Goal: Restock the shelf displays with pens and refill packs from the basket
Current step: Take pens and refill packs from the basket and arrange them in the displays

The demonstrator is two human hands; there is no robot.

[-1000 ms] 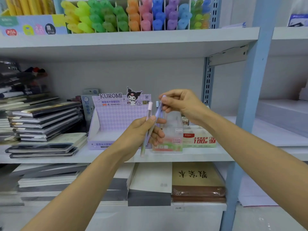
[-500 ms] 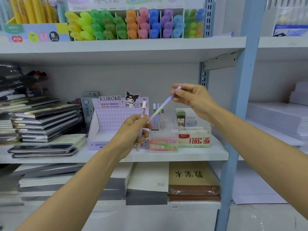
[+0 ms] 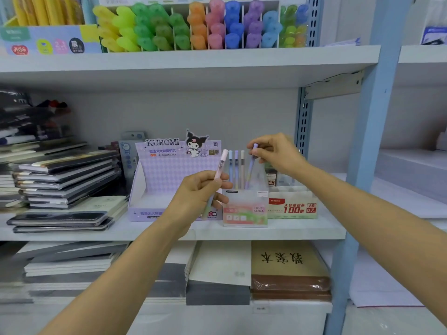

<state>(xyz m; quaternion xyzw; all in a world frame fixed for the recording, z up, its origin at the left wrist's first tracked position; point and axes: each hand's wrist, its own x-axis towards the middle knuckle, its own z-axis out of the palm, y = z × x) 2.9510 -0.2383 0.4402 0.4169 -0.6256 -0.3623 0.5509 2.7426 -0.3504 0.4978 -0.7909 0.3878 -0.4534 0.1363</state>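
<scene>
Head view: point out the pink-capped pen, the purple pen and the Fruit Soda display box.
pink-capped pen (image 3: pixel 223 157), head view, on its pink cap.
purple pen (image 3: pixel 251 168), head view, on the middle of its barrel.
Fruit Soda display box (image 3: pixel 245 212), head view, on its front label.

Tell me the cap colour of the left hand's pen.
Pale pink cap, clearest in the head view.

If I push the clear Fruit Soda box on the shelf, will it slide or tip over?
It is probably light, being thin clear plastic, so the Fruit Soda box would likely slide easily on the smooth shelf. It might tip because the upright pens rise far above its rim.
</scene>
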